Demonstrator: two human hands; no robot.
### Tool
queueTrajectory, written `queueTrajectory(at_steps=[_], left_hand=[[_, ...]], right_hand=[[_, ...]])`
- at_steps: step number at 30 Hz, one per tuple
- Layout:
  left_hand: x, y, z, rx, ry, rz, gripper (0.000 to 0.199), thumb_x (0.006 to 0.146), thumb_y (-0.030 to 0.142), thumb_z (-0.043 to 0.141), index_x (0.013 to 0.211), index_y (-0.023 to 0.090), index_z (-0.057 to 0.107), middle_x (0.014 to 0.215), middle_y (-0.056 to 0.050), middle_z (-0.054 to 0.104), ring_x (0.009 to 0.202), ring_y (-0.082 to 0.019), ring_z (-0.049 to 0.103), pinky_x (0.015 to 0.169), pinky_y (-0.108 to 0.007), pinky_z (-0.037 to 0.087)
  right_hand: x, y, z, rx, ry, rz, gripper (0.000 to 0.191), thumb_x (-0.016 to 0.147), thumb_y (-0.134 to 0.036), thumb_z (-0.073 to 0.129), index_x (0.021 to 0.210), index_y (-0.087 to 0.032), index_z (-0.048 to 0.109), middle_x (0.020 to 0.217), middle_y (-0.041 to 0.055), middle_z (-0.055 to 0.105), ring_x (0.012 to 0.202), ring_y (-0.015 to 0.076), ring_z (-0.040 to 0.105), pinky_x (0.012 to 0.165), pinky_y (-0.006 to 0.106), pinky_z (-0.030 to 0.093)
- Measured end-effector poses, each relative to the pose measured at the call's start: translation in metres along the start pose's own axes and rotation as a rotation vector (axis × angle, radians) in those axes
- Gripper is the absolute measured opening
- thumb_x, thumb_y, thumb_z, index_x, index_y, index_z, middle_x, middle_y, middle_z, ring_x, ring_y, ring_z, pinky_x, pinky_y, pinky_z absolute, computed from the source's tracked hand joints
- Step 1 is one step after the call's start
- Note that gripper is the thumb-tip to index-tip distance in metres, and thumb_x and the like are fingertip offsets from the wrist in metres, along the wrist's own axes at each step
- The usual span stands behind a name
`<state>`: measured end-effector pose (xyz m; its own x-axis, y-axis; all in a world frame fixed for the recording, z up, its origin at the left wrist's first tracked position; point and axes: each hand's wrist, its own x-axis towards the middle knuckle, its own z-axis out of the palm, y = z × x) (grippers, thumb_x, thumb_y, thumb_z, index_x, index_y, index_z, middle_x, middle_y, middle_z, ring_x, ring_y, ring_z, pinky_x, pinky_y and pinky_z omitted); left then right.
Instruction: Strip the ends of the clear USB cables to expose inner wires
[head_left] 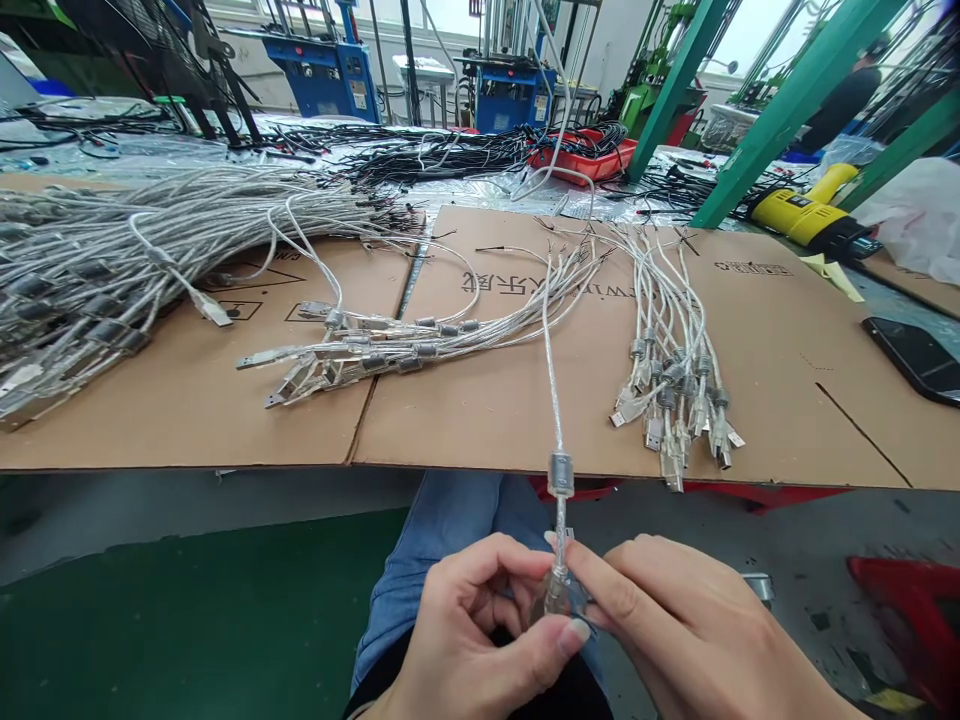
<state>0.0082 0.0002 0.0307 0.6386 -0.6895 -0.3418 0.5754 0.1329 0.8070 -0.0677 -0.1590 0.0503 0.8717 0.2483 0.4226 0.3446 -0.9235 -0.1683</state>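
Observation:
One clear cable point(551, 390) runs from the cardboard over its front edge down to my hands. A grey ferrite bead point(560, 474) sits on it just above my fingers. My left hand point(480, 625) pinches the clear connector point(557, 594) at the cable's end between thumb and fingers. From the other side, my right hand point(675, 620) closes on the same connector, its fingertips partly hiding it. Beyond my hands, a bundle of clear USB cables point(405, 350) lies at the middle, and a second bunch point(675, 370) lies to the right, connectors toward me.
A large pile of clear cables point(97, 270) covers the left of the cardboard point(465, 420). Black cables point(450, 150) and a red tray point(585, 160) lie behind. At right are green posts point(787, 110), a yellow heat gun point(802, 215) and a phone point(915, 355).

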Motion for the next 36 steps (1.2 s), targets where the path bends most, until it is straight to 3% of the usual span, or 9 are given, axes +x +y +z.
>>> queueTrajectory(at_steps=[6,16,30,34,36], left_hand=[[-0.001,-0.001,0.001,-0.006,0.000,0.008,0.028,0.055,0.008,0.078,0.074,0.014,0.059,0.061,0.005,0.059,0.044,0.000,0.046,0.042,-0.009,0.041],[0.001,-0.001,0.001,0.040,0.017,0.022,0.028,0.055,0.012,0.079,0.073,0.014,0.058,0.062,0.004,0.058,0.044,0.000,0.045,0.043,-0.010,0.043],[-0.001,0.001,0.004,-0.028,0.033,-0.022,0.032,0.053,0.018,0.083,0.073,0.013,0.059,0.058,0.004,0.059,0.044,-0.002,0.049,0.042,-0.011,0.046],[-0.004,0.008,0.011,-0.103,0.081,-0.064,0.038,0.049,0.030,0.085,0.071,0.011,0.061,0.059,0.002,0.063,0.043,-0.002,0.052,0.041,-0.011,0.048],[-0.005,0.011,0.014,-0.128,0.106,-0.086,0.042,0.045,0.033,0.086,0.070,0.010,0.062,0.061,0.000,0.065,0.043,-0.002,0.052,0.042,-0.011,0.050]], right_hand=[[0.001,-0.002,0.001,-0.099,0.036,-0.009,0.038,0.096,-0.034,0.037,0.117,-0.015,0.062,0.062,0.0064,0.060,0.053,0.0157,0.056,0.049,0.025,0.045],[0.007,-0.001,-0.001,0.023,0.047,-0.045,0.029,0.095,-0.015,0.035,0.113,-0.006,0.057,0.061,0.0035,0.056,0.049,0.0155,0.048,0.045,0.027,0.037],[0.013,-0.004,-0.012,0.088,-0.008,-0.008,0.033,0.096,-0.017,0.035,0.105,-0.005,0.064,0.060,0.0055,0.059,0.047,0.0158,0.052,0.042,0.027,0.042],[0.010,0.000,-0.012,0.295,0.115,0.143,0.024,0.086,-0.010,0.053,0.109,-0.010,0.059,0.072,0.0047,0.065,0.059,0.0134,0.059,0.056,0.022,0.050],[0.009,0.000,-0.009,0.406,0.218,0.190,0.027,0.080,-0.003,0.057,0.106,-0.012,0.060,0.071,0.0034,0.063,0.058,0.0116,0.058,0.053,0.019,0.049]])
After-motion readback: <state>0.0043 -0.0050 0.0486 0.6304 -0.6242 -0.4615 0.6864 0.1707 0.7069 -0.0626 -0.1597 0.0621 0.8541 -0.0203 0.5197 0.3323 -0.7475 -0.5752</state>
